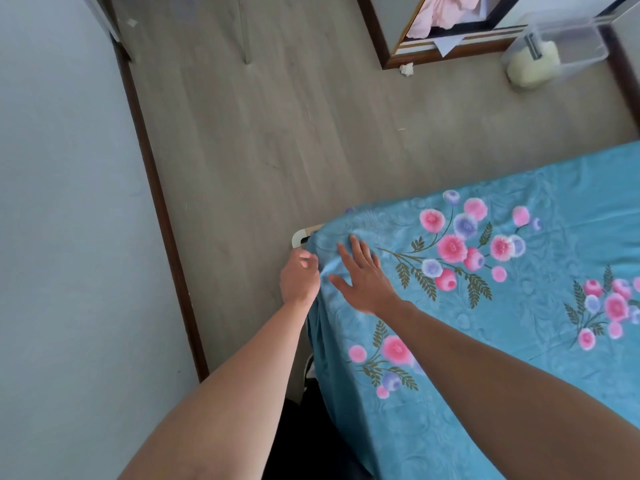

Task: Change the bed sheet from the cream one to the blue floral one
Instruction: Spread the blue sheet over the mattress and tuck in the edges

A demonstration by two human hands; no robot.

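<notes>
Fingers (353, 251) of our right hand (363, 282) lie spread flat on the sheet (519, 341) at the bed corner (301, 237).
Our left hand (299, 275) curls at the sheet edge; we cannot tell if it pinches. A hard pull here could drag the sheet off this corner.

Soft even daylight, faint shadows, slight blur, edges bowed.
</notes>
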